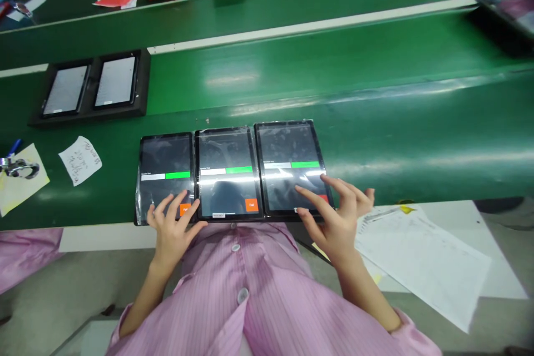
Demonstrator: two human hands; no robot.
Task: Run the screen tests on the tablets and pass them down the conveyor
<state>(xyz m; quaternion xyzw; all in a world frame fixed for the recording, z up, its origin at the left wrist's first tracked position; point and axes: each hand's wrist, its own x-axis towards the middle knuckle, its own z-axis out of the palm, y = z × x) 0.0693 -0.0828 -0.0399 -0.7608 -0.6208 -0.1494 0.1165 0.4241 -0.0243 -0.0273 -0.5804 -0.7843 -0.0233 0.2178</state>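
Our left hand (pixel 173 228) lies open, fingers spread on the lower edge of the left tablet (pixel 166 177), gripping nothing; our right hand (pixel 336 217) is open too, fingertips on the right tablet (pixel 290 164) screen. The middle tablet (pixel 227 172) sits between both hands, touching its neighbours. Papers (pixel 421 258) lie just right of the right hand; a tray of two tablets (pixel 89 89) sits well beyond the left.

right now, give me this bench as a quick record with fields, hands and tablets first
left hand: fingers spread on the lower part of the left tablet
right hand: fingertips on the lower part of the right tablet
middle tablet: untouched, orange button showing
screens: all three show a green bar
surface: green belt
tray: two more tablets, far left
papers: right of the right hand
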